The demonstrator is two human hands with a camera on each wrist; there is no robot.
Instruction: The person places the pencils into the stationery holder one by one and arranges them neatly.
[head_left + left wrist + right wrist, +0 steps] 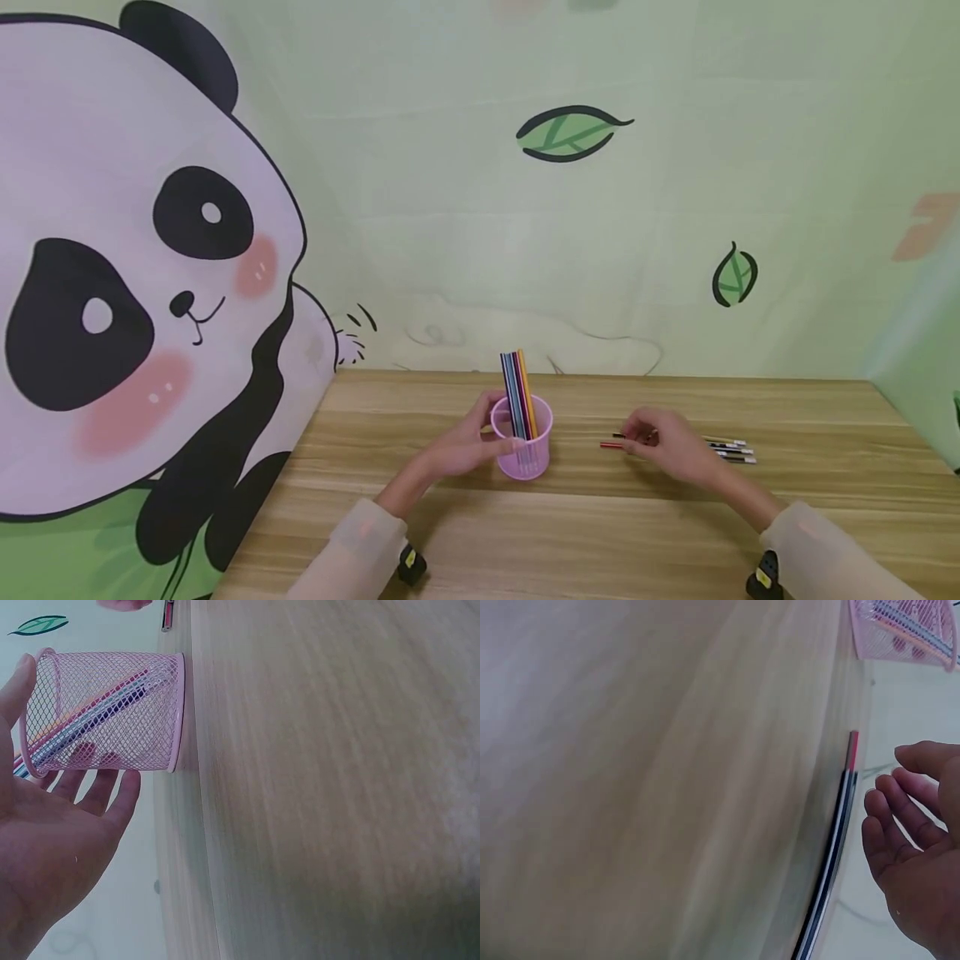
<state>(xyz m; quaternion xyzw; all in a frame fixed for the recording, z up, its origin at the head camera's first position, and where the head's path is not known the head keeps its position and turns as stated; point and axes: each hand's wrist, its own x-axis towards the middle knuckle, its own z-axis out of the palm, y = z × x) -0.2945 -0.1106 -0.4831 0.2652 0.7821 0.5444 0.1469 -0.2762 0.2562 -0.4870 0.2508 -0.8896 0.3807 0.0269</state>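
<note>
A pink mesh pen cup stands upright on the table, with several coloured pencils leaning in it. My left hand grips the cup, its thumb at the near side of the rim and its fingers round the back and side. Farther right, my right hand hovers over several loose pencils with its fingers loosely bent. In the right wrist view nothing lies between those fingers, and the dark pencils and a red end lie apart from them. The hand hides the pencils' middles in the head view.
The wooden table runs back to a pale green backdrop printed with a panda and leaves. A dark wrist device shows below the left sleeve, another below the right.
</note>
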